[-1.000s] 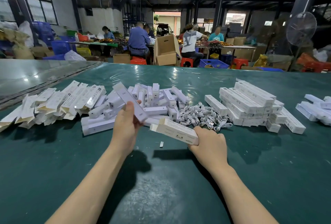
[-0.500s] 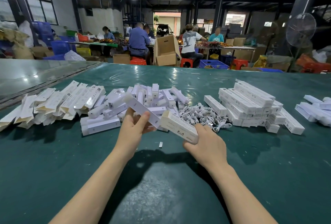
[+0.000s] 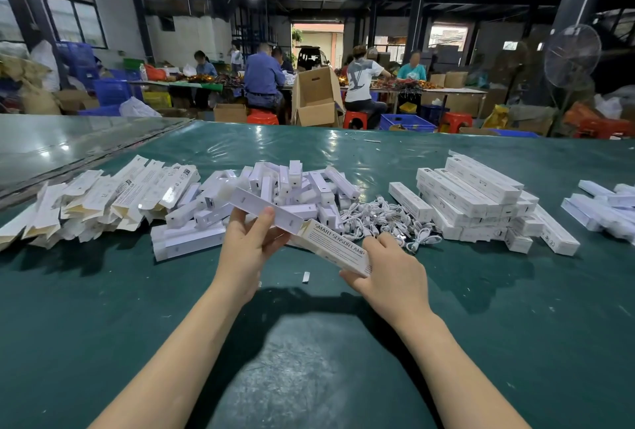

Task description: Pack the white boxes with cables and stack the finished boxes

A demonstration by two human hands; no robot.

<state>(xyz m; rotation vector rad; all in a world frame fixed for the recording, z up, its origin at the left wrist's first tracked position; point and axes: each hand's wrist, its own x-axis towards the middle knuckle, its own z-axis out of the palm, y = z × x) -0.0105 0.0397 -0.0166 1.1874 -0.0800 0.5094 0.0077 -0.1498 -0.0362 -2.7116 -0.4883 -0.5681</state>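
Two hands are busy above the green table (image 3: 103, 318). Left hand (image 3: 245, 250) pinches a long white bar (image 3: 266, 210) between thumb and curled fingers. The bar tilts down to the right and its lower end meets the far end of the printed box (image 3: 335, 250). Right hand (image 3: 391, 267) grips that box, fingers and thumb curled round its near end. Cable heap (image 3: 385, 219) lies just behind the right hand. Stacked boxes (image 3: 481, 198) sit to its right, flat cartons (image 3: 103, 198) far left, loose white bars (image 3: 292, 184) mid-table.

White boxes (image 3: 470, 195), white cables (image 3: 381, 219), dark green table (image 3: 515, 342).
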